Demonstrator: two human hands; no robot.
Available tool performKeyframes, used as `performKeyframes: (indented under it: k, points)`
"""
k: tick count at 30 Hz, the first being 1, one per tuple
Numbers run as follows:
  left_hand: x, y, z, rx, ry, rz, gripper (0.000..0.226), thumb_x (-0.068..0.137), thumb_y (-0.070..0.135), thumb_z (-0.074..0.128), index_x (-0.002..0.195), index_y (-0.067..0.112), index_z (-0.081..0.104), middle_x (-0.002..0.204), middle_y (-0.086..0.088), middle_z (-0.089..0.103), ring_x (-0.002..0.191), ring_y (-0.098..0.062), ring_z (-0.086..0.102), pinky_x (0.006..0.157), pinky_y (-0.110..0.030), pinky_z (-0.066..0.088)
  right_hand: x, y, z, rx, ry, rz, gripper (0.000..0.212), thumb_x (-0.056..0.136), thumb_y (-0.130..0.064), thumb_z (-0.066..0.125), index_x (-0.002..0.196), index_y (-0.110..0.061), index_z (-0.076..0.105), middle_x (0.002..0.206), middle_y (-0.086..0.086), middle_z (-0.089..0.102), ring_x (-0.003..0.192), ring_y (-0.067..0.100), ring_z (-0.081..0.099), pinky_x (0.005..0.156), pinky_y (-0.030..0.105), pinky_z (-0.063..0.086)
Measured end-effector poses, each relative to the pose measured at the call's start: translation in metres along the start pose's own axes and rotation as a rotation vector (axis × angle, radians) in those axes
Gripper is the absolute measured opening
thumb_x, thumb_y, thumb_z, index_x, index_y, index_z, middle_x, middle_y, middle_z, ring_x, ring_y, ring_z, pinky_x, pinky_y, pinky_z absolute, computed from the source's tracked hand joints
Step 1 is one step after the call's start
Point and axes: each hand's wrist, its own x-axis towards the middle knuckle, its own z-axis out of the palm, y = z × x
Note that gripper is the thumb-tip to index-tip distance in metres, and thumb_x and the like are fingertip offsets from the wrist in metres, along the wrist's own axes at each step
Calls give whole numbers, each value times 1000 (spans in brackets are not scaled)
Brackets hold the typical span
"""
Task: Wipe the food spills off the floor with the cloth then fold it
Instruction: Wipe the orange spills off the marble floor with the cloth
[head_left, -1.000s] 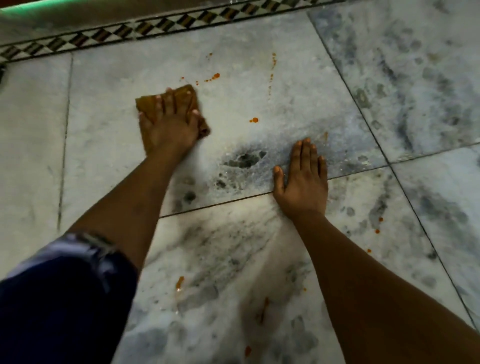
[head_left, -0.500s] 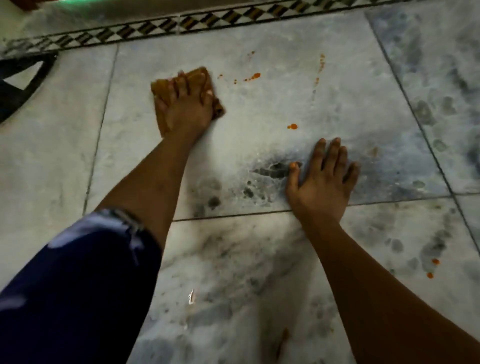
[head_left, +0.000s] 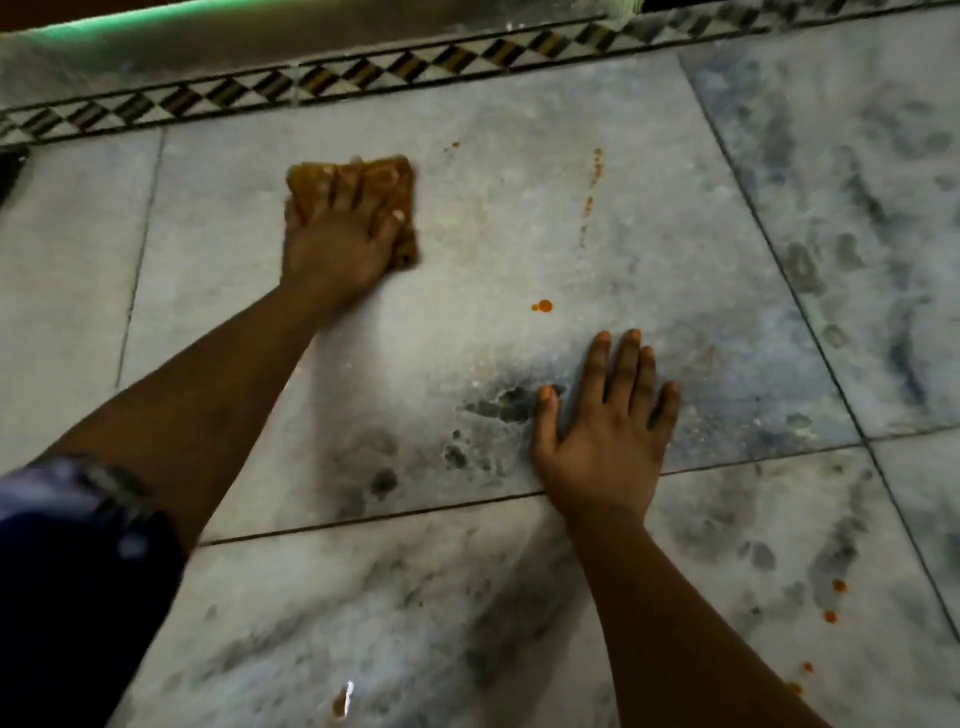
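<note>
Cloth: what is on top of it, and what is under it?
The left hand presses flat on the brown cloth, fingers spread. Beneath lies the marble floor; any spill under the cloth is hidden.

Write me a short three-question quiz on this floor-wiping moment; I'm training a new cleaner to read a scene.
1. True or false: the right hand holds the cloth.
2. Which hand presses the cloth: A left hand, B right hand?
3. Fill in: the round orange spill lies between the cloth and the ____ hand.

Key: 1 false, it lies flat on the floor; 2 A; 3 right.
</note>
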Motion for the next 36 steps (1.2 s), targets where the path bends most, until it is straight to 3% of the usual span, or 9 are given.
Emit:
performKeyframes:
  k: [4,10,14,19,22,26,29,33,36]
  points:
    - [61,56,-6,-43,-70,-75,57,97,51,18,149,33,4,159,-2,-3,145,-27,-6,113,-57,-5,-1,0,2,-6,23,13,71,87,-49,27,146,-9,30,152,17,26,140,33,26,112,46,7]
    - [-28,56,8,35,-44,386,60,89,57,10,147,41,10,159,3,4,146,-19,1,114,-50,4,0,-1,1,-7,42,19,70,88,-49,30,144,-8,33,151,18,29,138,33,30,112,48,11]
    - [-8,23,1,17,12,177,54,96,49,20,148,35,16,159,2,7,146,-20,3,113,-52,7,0,-2,0,-2,50,19,70,88,-50,29,144,-8,33,151,18,29,138,33,29,112,47,10]
    - [72,85,-3,-87,-54,-26,55,98,46,20,150,30,10,159,-4,0,145,-28,-4,112,-60,-3,0,0,2,13,54,15,70,88,-49,27,146,-9,30,152,17,25,141,31,25,113,46,5]
    - [54,112,3,-34,-76,135,54,98,46,19,150,30,9,159,-2,1,146,-25,-3,113,-57,-3,0,-1,2,11,57,19,70,88,-49,28,146,-9,31,152,17,26,140,31,25,112,46,5]
    - [-14,67,2,58,27,431,57,91,55,18,145,38,25,155,-3,23,140,-27,22,106,-50,18,0,-1,1,12,54,21,70,87,-49,30,145,-9,33,151,17,28,139,32,28,112,47,8]
    - [-10,36,2,67,84,292,59,89,59,17,142,38,30,154,-6,25,139,-30,22,105,-55,13,0,-2,1,16,53,17,70,88,-49,28,145,-9,33,151,17,28,140,31,27,112,47,8]
    - [53,69,-5,-25,-50,-21,58,95,58,20,148,35,12,159,-4,-3,145,-30,-7,111,-59,-9,1,-1,3,25,48,23,70,87,-49,29,145,-10,31,152,16,26,141,30,25,113,47,7]
    - [74,123,-9,-64,-155,-5,59,97,53,17,149,31,3,158,-5,-11,144,-32,-11,111,-59,-12,-1,-2,3,24,46,27,69,88,-49,31,145,-10,31,152,16,26,141,30,24,113,48,7]
